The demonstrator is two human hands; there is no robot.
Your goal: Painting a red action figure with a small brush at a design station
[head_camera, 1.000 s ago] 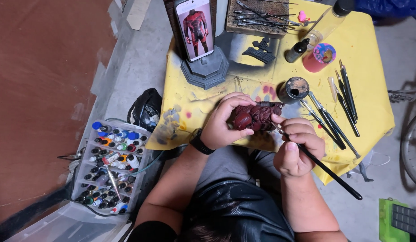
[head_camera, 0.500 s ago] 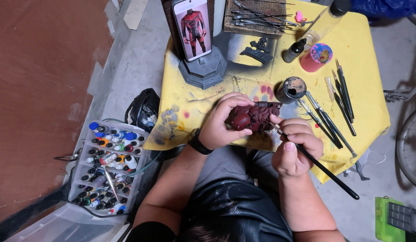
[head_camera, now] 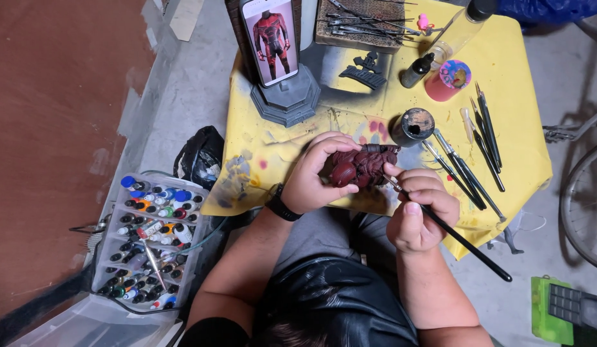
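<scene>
Our right hand [head_camera: 419,215] pinches a black paintbrush [head_camera: 453,232], tip touching the dark red figure torso [head_camera: 363,166]. Our left hand [head_camera: 319,175] grips that torso just above the yellow worktop [head_camera: 510,128]. Farther back: spare brushes [head_camera: 475,151], a phone on a grey stand [head_camera: 273,48].

Matt dark-red figure torso [head_camera: 363,166], possibly resin; paint-stained yellow cloth [head_camera: 517,128].

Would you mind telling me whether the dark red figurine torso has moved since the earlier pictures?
No. The dark red figurine torso sits in the left hand at the same spot below the round paint-stained jar, as before; only the camera shifted slightly.
</scene>
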